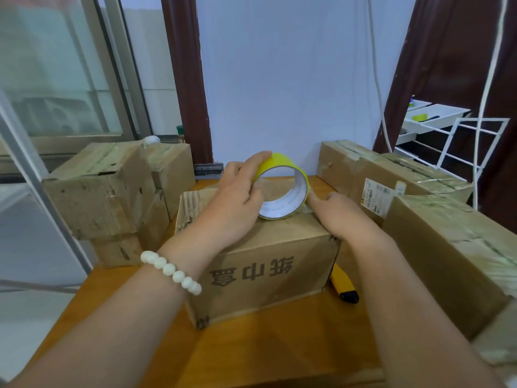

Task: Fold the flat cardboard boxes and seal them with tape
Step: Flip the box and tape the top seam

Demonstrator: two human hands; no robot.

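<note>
Standing under both hands on the wooden table [279,345], the folded cardboard box [260,264] has its top flaps closed. Its long axis runs left to right across the person's front, printed face towards the person. One stack of taped boxes [106,191] sits outboard of the left hand; further taped boxes [447,247] sit outboard of the right hand.

The tape roll [282,161] stands on edge on the box top, between the two hands, its open core turned towards the person.

The left hand [235,197] grips the roll, with its fingers [260,158] curled over the yellow outer face and the thumb at the rim of the core.

The right hand [344,217] lies just right of the roll. Its fingertips [313,198] touch the roll's lower edge and are extended flat on the box top, clamped on nothing that can be confirmed. A short glossy run of tape seems to lie beneath them, too faint to be certain.

Judgement: the coming move draws the roll leftward, away from the right hand and along the top seam, while the right hand anchors the free end.

A yellow utility knife [342,284] lies on the table beside the box, beneath the right forearm.
</note>
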